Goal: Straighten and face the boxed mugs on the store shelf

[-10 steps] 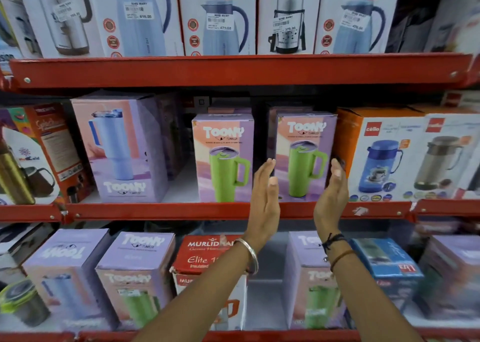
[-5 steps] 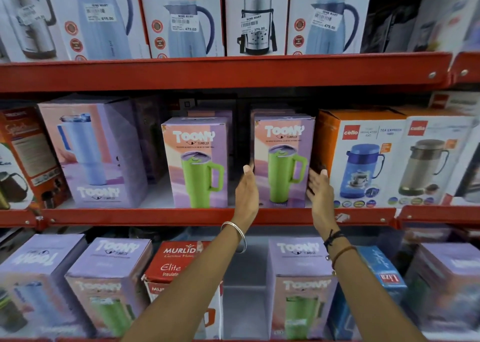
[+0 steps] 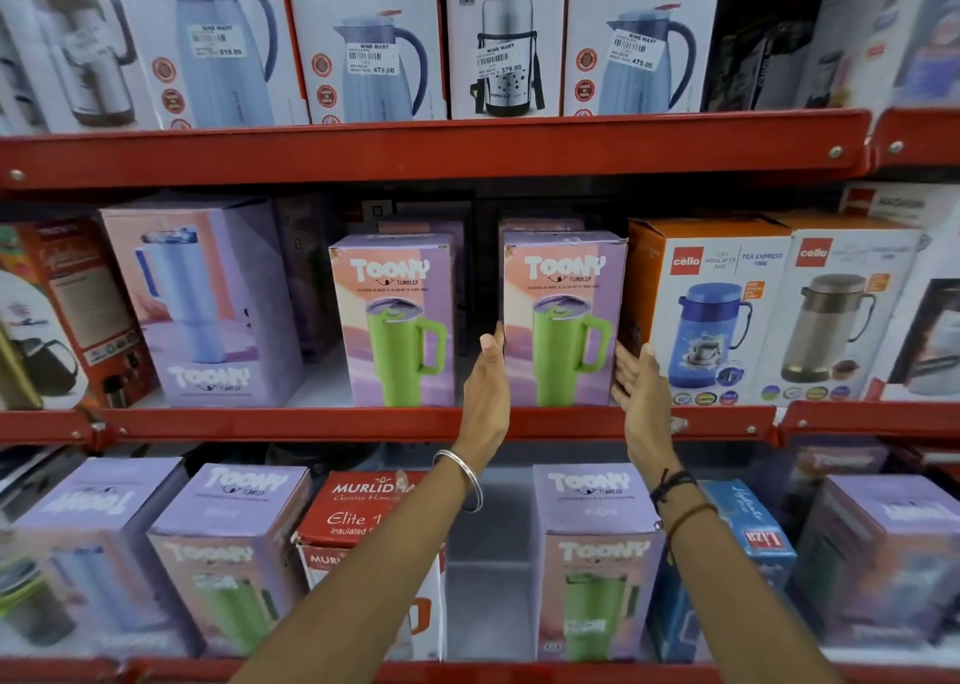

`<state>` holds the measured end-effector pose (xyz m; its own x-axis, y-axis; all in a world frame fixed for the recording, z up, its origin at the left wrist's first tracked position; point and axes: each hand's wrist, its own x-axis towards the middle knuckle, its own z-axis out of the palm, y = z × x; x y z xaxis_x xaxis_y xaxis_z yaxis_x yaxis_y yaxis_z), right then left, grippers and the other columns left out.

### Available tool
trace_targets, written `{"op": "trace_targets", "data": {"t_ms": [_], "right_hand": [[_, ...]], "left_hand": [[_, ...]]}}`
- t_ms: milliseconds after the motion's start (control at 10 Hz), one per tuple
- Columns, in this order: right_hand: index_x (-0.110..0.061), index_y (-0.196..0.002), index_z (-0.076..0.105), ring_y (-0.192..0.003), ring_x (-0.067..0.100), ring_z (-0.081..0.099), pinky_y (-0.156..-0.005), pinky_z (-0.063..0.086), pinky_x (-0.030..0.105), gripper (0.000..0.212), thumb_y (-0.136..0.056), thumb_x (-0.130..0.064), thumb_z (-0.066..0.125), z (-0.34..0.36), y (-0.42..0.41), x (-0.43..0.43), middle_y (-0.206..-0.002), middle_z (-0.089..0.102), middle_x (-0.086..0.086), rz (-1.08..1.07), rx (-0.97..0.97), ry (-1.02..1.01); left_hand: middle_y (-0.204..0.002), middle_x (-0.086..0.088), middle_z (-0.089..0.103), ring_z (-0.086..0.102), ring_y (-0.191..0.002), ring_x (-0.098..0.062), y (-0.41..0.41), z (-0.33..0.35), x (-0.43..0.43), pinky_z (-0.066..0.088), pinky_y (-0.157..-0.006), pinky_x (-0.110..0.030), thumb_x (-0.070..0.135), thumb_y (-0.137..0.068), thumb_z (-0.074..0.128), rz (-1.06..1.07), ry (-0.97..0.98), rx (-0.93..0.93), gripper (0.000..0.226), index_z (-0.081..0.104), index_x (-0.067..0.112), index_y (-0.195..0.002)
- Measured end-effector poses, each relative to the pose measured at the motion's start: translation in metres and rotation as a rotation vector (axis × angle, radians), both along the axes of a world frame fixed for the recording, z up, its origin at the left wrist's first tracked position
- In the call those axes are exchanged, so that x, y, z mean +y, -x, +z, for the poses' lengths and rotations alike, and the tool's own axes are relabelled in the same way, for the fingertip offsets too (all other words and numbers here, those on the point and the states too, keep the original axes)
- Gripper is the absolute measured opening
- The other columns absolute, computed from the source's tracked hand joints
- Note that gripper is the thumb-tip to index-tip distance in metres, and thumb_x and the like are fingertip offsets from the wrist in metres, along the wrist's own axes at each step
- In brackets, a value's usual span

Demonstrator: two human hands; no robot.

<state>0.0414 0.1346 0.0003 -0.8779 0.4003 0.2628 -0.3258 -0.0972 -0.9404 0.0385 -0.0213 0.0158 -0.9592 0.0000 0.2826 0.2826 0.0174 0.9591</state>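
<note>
Two bare forearms reach up from the lower edge of the view, crossing in front of the bottom shelf, where purple tumbler boxes (image 3: pixel 597 553) and a red box (image 3: pixel 358 517) stand tilted. The left wrist wears a metal bangle (image 3: pixel 462 480); the right wrist wears dark cord bands (image 3: pixel 675 496).

Above them, at the red front rail of the middle shelf (image 3: pixel 311 423), the left hand (image 3: pixel 485 387) lies flat and open against the left side of a purple box showing a green mug (image 3: pixel 563 319), fingers extended upward. The right hand (image 3: pixel 636 392) is open with fingers spread, touching the box's lower right corner, just beside an orange and white jug box (image 3: pixel 706 309). Neither hand is closed on the box; both press its sides.

The box stands upright at the shelf's front edge, its printed face forward. A matching green mug box (image 3: pixel 395 319) stands to its left, apart from it, and a larger box showing a blue tumbler (image 3: pixel 202 298) farther left.

On the top shelf stand white flask boxes (image 3: pixel 498 38) with price stickers.
</note>
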Motion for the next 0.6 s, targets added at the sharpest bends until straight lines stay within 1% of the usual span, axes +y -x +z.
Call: {"op": "trace_targets", "data": {"t_ms": [100,200,300,400,500,600], "right_hand": [[-0.005,-0.138,0.040,-0.137,0.027,0.038,-0.111,0.030,0.035,0.057,-0.100,-0.042,0.020,0.003,-0.004,-0.001,-0.148,0.042,0.013,-0.007,-0.009,0.003],[-0.008,-0.139,0.040,-0.138,0.027,0.038,-0.116,0.028,0.041,0.058,-0.099,-0.046,0.021,0.004,-0.004,-0.003,-0.148,0.041,0.012,-0.016,-0.026,-0.008],[-0.029,-0.127,0.054,-0.133,0.027,0.043,-0.113,0.032,0.046,0.056,-0.090,-0.061,0.028,0.001,-0.002,-0.005,-0.138,0.051,0.004,-0.024,-0.050,-0.053],[-0.033,-0.102,0.063,-0.118,0.025,0.054,-0.107,0.039,0.051,0.048,-0.087,-0.065,0.031,0.002,-0.007,-0.010,-0.121,0.061,0.004,-0.120,-0.055,-0.220],[-0.014,-0.138,0.043,-0.137,0.020,0.037,-0.118,0.023,0.045,0.056,-0.096,-0.048,0.027,0.019,-0.015,-0.022,-0.146,0.045,0.009,-0.341,0.149,-0.596],[-0.011,-0.142,0.034,-0.140,0.013,0.028,-0.119,0.019,0.045,0.060,-0.093,-0.044,0.024,0.063,-0.021,-0.036,-0.152,0.037,0.008,-0.357,0.398,-0.756]], "left_hand": [[-0.156,0.005,0.027,0.024,-0.144,-0.018,-0.005,0.003,-0.001,0.020,-0.117,-0.054,0.080,-0.070,0.014,-0.012,0.001,-0.013,0.087,0.029,0.036,-0.144],[-0.156,0.004,0.027,0.026,-0.143,-0.020,-0.010,0.007,0.001,0.024,-0.116,-0.051,0.075,-0.074,0.011,-0.007,0.060,-0.010,0.082,0.026,0.037,-0.145],[-0.157,0.006,0.023,0.023,-0.144,-0.020,-0.009,0.005,-0.001,0.023,-0.117,-0.050,0.072,-0.077,0.010,-0.030,0.072,0.005,0.080,0.022,0.034,-0.146],[-0.159,0.006,0.014,0.015,-0.145,-0.012,-0.014,0.004,-0.003,0.011,-0.118,-0.033,0.063,-0.085,0.013,-0.053,0.144,0.064,0.072,0.010,0.030,-0.149],[-0.159,0.012,0.007,0.008,-0.142,0.003,-0.016,0.010,-0.004,0.007,-0.114,-0.019,0.046,-0.097,0.022,-0.040,0.125,0.224,0.058,0.005,0.028,-0.150],[-0.157,0.014,0.009,0.005,-0.137,0.017,-0.020,0.041,-0.011,0.004,-0.116,-0.015,0.034,-0.100,0.026,0.013,0.152,0.450,0.053,0.012,0.021,-0.150]]}}
